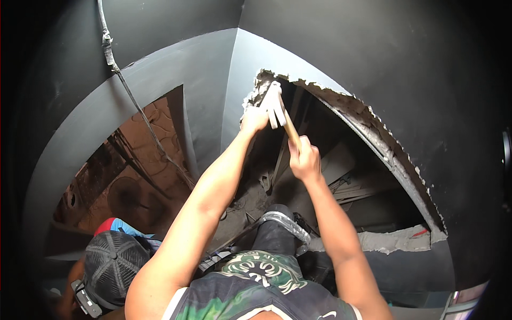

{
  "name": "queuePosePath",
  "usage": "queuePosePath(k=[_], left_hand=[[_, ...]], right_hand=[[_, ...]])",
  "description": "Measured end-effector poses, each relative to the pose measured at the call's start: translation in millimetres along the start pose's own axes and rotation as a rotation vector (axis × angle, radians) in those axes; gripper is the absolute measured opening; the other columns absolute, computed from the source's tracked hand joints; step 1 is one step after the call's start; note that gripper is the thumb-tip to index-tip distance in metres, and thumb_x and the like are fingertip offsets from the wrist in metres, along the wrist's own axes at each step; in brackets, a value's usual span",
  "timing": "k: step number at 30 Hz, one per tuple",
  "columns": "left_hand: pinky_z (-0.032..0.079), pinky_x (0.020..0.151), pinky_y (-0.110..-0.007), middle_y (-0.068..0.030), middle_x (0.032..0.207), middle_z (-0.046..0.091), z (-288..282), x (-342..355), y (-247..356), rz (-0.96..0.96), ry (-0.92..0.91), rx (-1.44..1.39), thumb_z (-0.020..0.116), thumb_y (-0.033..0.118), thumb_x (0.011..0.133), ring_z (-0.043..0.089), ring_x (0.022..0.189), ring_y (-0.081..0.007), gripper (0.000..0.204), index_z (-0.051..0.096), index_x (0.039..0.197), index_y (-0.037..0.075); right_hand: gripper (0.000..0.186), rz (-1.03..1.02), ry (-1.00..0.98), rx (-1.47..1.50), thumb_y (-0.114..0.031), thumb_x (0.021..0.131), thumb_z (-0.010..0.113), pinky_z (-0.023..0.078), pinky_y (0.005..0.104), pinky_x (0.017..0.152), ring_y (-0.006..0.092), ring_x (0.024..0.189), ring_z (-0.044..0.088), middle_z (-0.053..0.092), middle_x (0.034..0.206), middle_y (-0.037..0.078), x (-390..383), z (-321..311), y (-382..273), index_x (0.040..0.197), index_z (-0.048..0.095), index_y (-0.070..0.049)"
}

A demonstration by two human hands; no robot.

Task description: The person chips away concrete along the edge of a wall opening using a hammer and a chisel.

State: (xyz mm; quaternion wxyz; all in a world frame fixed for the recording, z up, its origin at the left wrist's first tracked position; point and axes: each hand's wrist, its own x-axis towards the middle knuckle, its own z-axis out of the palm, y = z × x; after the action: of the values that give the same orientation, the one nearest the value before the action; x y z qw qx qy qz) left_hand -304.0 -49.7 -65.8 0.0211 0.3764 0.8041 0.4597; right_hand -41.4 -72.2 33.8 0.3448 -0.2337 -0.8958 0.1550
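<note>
My right hand [305, 159] is closed around the wooden handle of a claw hammer [275, 102]. The pale hammer head is up at the ragged edge of a broken wall opening [262, 85], beside my left hand. My left hand [255, 118] is closed at that same edge, just left of the hammer head. Its fingers are partly hidden, so whatever it grips there does not show. Crumbled, whitish material lines the broken edge around both the hand and the hammer head.
A co-worker in a dark mesh cap [114, 261] is close at my lower left. A cable [133, 96] hangs down on the left, across a second wall opening. Rough broken edging [386, 146] curves down the right side to a jagged ledge [397, 241]. Boards [362, 189] lie beyond the opening.
</note>
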Motion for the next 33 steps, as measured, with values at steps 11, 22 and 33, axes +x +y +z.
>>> queuePosePath(k=[11, 22, 33], left_hand=[[0.056, 0.086, -0.045, -0.0199, 0.095, 0.073, 32, -150, 19, -0.198, -0.34, -0.374, 0.074, 0.038, 0.08, 0.071, 0.095, -0.0356, 0.039, 0.074, 0.099, 0.004], [0.048, 0.069, -0.034, -0.0048, 0.076, 0.058, -36, -150, 64, 0.11, -0.069, -0.681, 0.068, 0.027, 0.091, 0.054, 0.073, -0.0138, 0.024, 0.062, 0.099, 0.005], [0.049, 0.063, -0.036, -0.0104, 0.068, 0.06, -57, -96, 114, 0.249, -0.07, -0.514, 0.068, 0.027, 0.085, 0.057, 0.062, -0.0206, 0.023, 0.06, 0.083, 0.005]], right_hand=[[0.034, 0.091, -0.072, 0.237, -0.032, 0.1, 0.058, 0.049, 0.0377, 0.06, 0.0316, 0.06, 0.062, 0.061, 0.074, 0.015, -174, -37, 17, 0.098, 0.061, 0.003], [0.027, 0.537, 0.079, 0.392, -0.018, 0.091, 0.074, 0.043, 0.0322, 0.057, 0.0139, 0.056, 0.048, 0.053, 0.065, 0.002, -250, -20, 37, 0.081, 0.054, -0.003], [0.018, 0.483, 0.105, 0.793, -0.011, 0.1, 0.061, 0.045, 0.0277, 0.053, 0.0107, 0.055, 0.047, 0.05, 0.067, 0.004, -187, -18, 18, 0.089, 0.051, -0.001]])
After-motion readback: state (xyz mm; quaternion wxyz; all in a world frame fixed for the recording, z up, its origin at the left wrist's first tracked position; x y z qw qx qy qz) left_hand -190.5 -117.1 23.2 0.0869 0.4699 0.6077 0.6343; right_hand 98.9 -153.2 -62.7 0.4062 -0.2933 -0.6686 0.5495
